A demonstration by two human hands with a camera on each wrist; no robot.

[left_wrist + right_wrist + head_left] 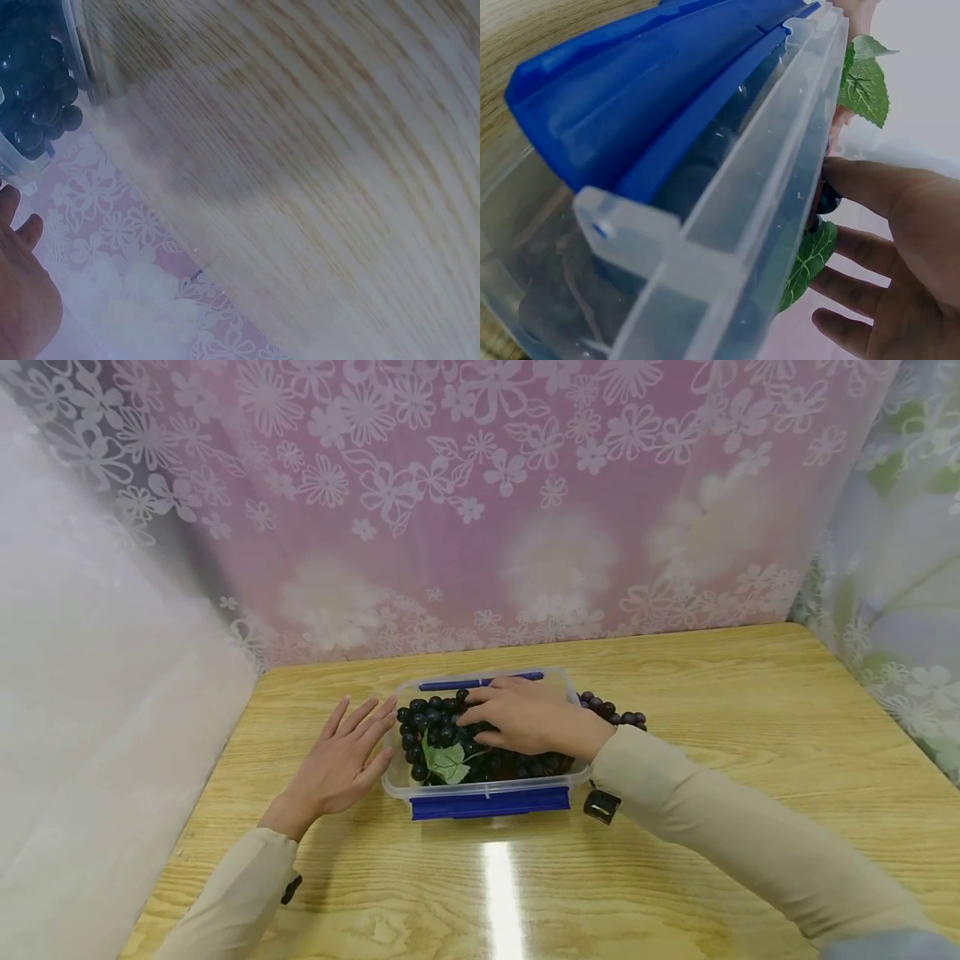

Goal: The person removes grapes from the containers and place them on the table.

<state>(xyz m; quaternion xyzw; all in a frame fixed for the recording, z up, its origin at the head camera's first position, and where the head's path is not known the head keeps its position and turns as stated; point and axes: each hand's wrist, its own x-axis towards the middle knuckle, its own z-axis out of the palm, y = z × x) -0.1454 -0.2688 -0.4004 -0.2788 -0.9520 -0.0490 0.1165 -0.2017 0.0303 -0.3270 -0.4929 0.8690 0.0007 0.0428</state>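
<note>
So the setup is a light wooden table [750, 710] with a strong grain and a glossy streak of glare running down the lower middle of the head view, boxed in by a pink floral curtain [480, 502] across the back, a plain white sheet filling the left side of the frame and a greenish floral one at the far right edge. Dead centre sits a clear plastic container [393, 785] with blue latches [489, 802] on its near and far rims, full of a bunch of dark grapes [427, 722] with a green leaf [447, 762] poking out near the front. A second bunch of grapes [611, 710] lies on the table just behind the right wrist, right of the box. The right hand [525, 717] comes in from the lower right in a beige sleeve and lies palm down on top of the grapes inside the box, fingers loosely curved over the fruit and pointing left; I honestly can't tell whether it's pinching anything or just resting there. The right wrist view shows the fingers [885, 187] right up against the container wall with a grape and leaves beside them. The left hand [341, 760] lies flat on the table just left of the box, fingers straight and spread, tips touching or nearly touching the left wall, holding nothing.
</note>
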